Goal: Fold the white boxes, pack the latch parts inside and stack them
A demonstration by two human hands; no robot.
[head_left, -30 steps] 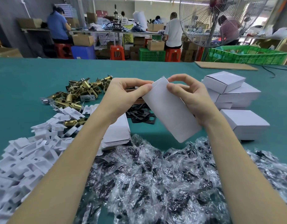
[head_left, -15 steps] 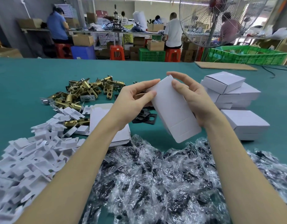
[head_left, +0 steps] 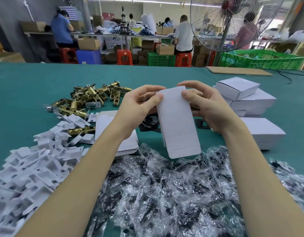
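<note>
Since a second ago I see the flat box [head_left: 177,120] swung from tilted to nearly upright, both thumbs now on its near face. Left hand [head_left: 139,106] and right hand [head_left: 206,106] pinch its top, above the counter [head_left: 28,86]; folding has barely begun, I judge.
</note>
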